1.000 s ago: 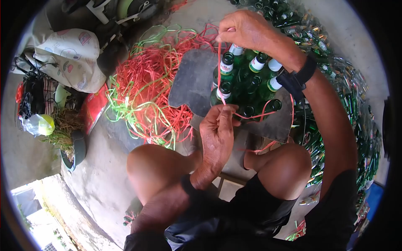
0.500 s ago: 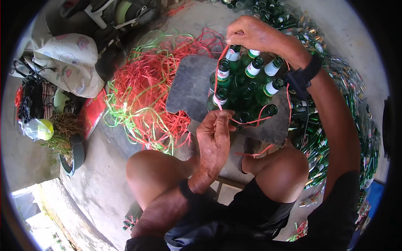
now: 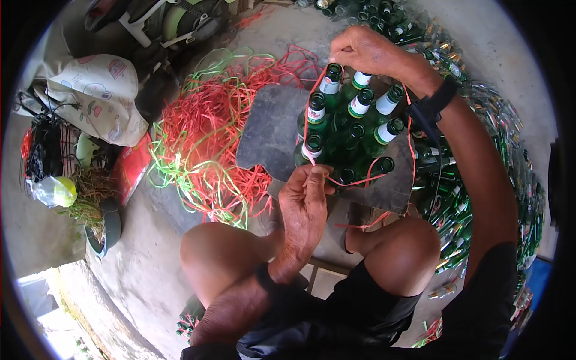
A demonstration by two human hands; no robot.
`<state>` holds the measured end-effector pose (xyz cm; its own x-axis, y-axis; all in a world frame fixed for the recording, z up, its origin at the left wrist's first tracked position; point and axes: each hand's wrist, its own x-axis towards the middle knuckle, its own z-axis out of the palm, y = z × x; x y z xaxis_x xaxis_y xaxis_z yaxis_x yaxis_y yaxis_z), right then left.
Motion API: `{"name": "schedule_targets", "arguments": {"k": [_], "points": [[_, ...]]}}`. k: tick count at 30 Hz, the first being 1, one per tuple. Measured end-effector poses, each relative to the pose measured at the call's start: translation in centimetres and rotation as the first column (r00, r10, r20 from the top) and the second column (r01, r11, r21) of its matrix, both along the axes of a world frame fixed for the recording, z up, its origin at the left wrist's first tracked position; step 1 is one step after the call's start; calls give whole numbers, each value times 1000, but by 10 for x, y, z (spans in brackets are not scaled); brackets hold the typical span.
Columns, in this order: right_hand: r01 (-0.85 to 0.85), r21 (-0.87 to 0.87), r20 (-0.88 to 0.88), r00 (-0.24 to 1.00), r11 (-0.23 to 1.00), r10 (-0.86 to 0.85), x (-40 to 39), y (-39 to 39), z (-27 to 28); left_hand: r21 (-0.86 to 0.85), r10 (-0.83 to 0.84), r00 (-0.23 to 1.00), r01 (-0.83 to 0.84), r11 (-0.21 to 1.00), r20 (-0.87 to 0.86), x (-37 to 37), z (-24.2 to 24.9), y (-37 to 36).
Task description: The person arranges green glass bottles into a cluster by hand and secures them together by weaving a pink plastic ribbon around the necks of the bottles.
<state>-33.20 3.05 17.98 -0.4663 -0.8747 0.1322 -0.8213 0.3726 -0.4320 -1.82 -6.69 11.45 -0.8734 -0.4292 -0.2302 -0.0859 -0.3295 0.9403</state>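
A cluster of several green glass bottles (image 3: pixel 351 114) stands upright on a dark flat board (image 3: pixel 270 126) in front of my knees. Pink plastic strap (image 3: pixel 307 120) runs around the near and left sides of the cluster. My left hand (image 3: pixel 305 195) pinches the strap between thumb and fingers at the near left bottle. At the far side, my right hand (image 3: pixel 366 51) is closed on the strap, just above the far left bottle's mouth. Some strap hangs down on the right of the bottles, below my right wrist. The bottles' lower parts are mostly hidden.
A tangled heap of red and green strap (image 3: pixel 210 132) lies left of the board. Piled green bottles (image 3: pixel 450 204) cover the floor on the right and far side. A printed cloth (image 3: pixel 99 90), a red bag (image 3: pixel 132 168) and a potted plant (image 3: pixel 105 225) are at left.
My right hand has shifted slightly right, still closed on the strap. My left hand has moved slightly down and left. The view has shifted a little; the bottles remain standing.
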Motion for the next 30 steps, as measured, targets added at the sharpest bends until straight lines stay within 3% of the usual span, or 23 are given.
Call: {"name": "schedule_targets", "arguments": {"k": [9, 11, 15, 17, 20, 30], "points": [[64, 95, -109, 993, 993, -54, -19, 8, -12, -27, -2, 1000, 2, 1000, 9, -2, -3, 0], [126, 145, 96, 985, 981, -141, -16, 15, -7, -32, -6, 1000, 6, 999, 7, -1, -2, -1], [150, 40, 208, 966, 988, -155, -22, 29, -11, -35, -7, 1000, 6, 999, -12, -1, -4, -1], [294, 157, 388, 859, 943, -332, -19, 34, -4, -32, -6, 1000, 5, 999, -6, -2, -3, -1], [342, 181, 484, 785, 922, -386, -15, 38, 0, -28, -5, 1000, 5, 1000, -4, -2, -2, -1], [460, 177, 542, 693, 870, -476, -4, 71, -19, -50, -6, 1000, 6, 999, 12, -3, 1, -2]]}}
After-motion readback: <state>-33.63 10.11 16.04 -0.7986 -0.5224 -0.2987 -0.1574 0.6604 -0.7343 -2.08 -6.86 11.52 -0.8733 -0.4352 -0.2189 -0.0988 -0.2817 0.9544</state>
